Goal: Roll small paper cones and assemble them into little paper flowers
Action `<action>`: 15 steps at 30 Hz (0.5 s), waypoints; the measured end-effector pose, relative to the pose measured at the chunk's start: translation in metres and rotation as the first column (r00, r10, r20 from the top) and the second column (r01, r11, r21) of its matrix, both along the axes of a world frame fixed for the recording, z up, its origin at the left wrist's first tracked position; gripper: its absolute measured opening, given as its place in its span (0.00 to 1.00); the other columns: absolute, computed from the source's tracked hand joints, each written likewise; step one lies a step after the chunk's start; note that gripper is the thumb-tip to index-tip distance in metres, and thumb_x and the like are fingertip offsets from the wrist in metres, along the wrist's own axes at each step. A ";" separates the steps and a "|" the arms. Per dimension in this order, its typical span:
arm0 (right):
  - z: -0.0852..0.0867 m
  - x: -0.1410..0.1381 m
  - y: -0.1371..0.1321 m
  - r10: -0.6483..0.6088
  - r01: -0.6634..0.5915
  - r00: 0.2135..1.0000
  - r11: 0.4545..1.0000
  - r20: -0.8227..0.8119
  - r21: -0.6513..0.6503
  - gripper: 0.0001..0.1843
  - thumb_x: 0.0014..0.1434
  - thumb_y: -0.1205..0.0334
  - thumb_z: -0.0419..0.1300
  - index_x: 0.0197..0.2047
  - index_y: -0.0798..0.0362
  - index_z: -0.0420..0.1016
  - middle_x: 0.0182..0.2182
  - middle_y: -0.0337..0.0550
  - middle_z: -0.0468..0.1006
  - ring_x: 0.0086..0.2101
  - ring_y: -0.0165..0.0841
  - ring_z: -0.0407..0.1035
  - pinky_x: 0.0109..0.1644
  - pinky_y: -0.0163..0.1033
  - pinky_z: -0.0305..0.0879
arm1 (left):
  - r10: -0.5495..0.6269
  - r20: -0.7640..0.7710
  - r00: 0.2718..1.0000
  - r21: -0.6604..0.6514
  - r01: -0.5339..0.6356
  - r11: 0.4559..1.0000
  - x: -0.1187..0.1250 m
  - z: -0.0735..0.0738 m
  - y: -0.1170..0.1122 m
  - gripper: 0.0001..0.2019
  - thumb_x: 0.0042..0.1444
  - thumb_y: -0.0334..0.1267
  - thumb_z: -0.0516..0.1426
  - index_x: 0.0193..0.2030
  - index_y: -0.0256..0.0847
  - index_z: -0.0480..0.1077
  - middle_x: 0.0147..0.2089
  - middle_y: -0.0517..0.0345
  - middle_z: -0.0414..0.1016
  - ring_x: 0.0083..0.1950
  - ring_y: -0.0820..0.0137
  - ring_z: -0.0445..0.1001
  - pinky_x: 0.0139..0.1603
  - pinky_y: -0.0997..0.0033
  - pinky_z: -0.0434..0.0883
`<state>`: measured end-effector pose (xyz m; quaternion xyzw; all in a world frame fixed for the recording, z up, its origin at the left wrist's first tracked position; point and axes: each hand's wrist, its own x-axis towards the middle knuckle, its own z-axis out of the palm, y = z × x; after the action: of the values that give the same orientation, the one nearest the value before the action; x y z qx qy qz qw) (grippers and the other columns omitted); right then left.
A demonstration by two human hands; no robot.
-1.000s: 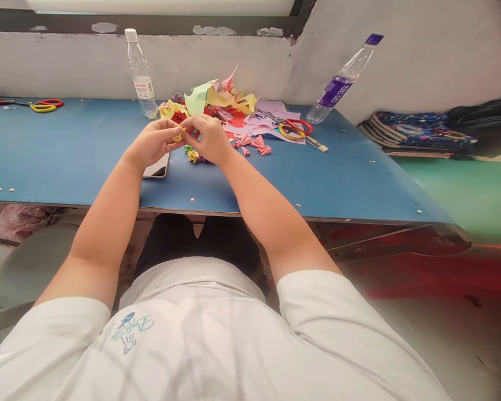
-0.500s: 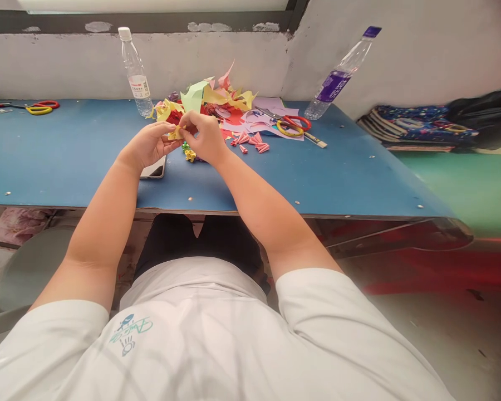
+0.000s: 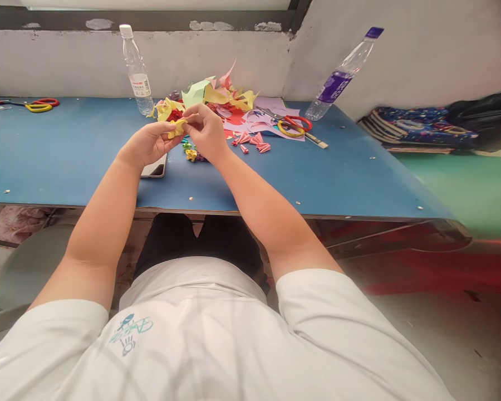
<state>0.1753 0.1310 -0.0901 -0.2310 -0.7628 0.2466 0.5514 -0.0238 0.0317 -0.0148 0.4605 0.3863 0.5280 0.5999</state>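
Observation:
My left hand (image 3: 148, 143) and my right hand (image 3: 206, 131) meet above the blue table (image 3: 67, 150). Both pinch a small folded piece of yellow paper (image 3: 177, 127) between their fingertips. Just below the hands lie small folded paper pieces, yellow and green (image 3: 191, 152). A phone (image 3: 154, 169) lies flat under my left wrist. To the right of my right hand are several small pink folded cones (image 3: 250, 140).
A heap of coloured paper scraps (image 3: 217, 100) sits at the back by the wall. Red-and-yellow scissors (image 3: 290, 126) lie on purple sheets, another pair (image 3: 39, 104) at far left. Two clear plastic bottles stand: one (image 3: 136, 69) upright, one (image 3: 342, 75) leaning at the corner.
Both hands have lifted slightly and shifted toward the paper heap, turning the yellow piece between the fingers. The yellow paper now shows more between the fingertips.

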 end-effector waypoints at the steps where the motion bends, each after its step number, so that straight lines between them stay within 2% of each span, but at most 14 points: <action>1: 0.000 0.000 0.000 0.010 -0.010 1.000 1.000 -0.008 -0.010 0.22 0.87 0.35 0.72 0.63 0.43 0.80 0.54 0.47 0.94 0.57 0.44 0.92 0.75 0.56 0.90 | 0.003 0.004 1.000 -0.005 -0.003 1.000 -0.001 0.000 0.000 0.14 0.75 0.23 0.64 0.58 0.40 0.89 0.60 0.51 0.94 0.72 0.64 0.90 0.80 0.69 0.84; 6: 0.007 0.002 -0.010 -0.016 0.015 0.999 1.000 0.029 0.002 0.22 0.86 0.34 0.72 0.61 0.43 0.81 0.54 0.47 0.94 0.59 0.45 0.92 0.76 0.57 0.90 | -0.003 0.015 1.000 -0.005 0.003 1.000 -0.003 -0.003 0.001 0.12 0.74 0.25 0.67 0.58 0.42 0.88 0.62 0.49 0.94 0.79 0.60 0.89 0.86 0.66 0.82; 9: 0.013 0.001 -0.016 -0.046 0.046 0.997 0.999 0.057 0.011 0.21 0.85 0.35 0.73 0.60 0.43 0.81 0.53 0.47 0.93 0.60 0.47 0.92 0.77 0.58 0.90 | 0.023 -0.003 1.000 0.004 -0.023 1.000 -0.003 -0.005 0.004 0.09 0.74 0.27 0.69 0.55 0.43 0.87 0.62 0.48 0.95 0.81 0.57 0.89 0.85 0.64 0.84; 12: 0.016 -0.002 -0.019 -0.054 0.053 0.996 0.999 0.073 0.012 0.18 0.86 0.38 0.70 0.60 0.43 0.80 0.51 0.46 0.93 0.61 0.49 0.93 0.77 0.61 0.90 | 0.025 -0.003 1.000 -0.003 -0.025 1.000 -0.003 -0.006 0.007 0.09 0.73 0.27 0.70 0.54 0.43 0.88 0.62 0.49 0.94 0.79 0.59 0.90 0.81 0.68 0.86; 15: 0.015 -0.005 -0.019 -0.058 0.058 0.995 0.998 0.084 0.003 0.16 0.86 0.40 0.69 0.61 0.42 0.78 0.54 0.47 0.93 0.63 0.50 0.92 0.76 0.62 0.90 | 0.011 0.044 0.999 -0.004 -0.011 1.000 -0.005 -0.007 0.006 0.09 0.73 0.28 0.71 0.54 0.43 0.89 0.63 0.50 0.94 0.71 0.65 0.91 0.79 0.73 0.86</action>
<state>0.1703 0.1115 -0.0754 -0.2633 -0.7784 0.2202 0.5257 -0.0284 0.0377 -0.0220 0.4454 0.3764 0.5407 0.6062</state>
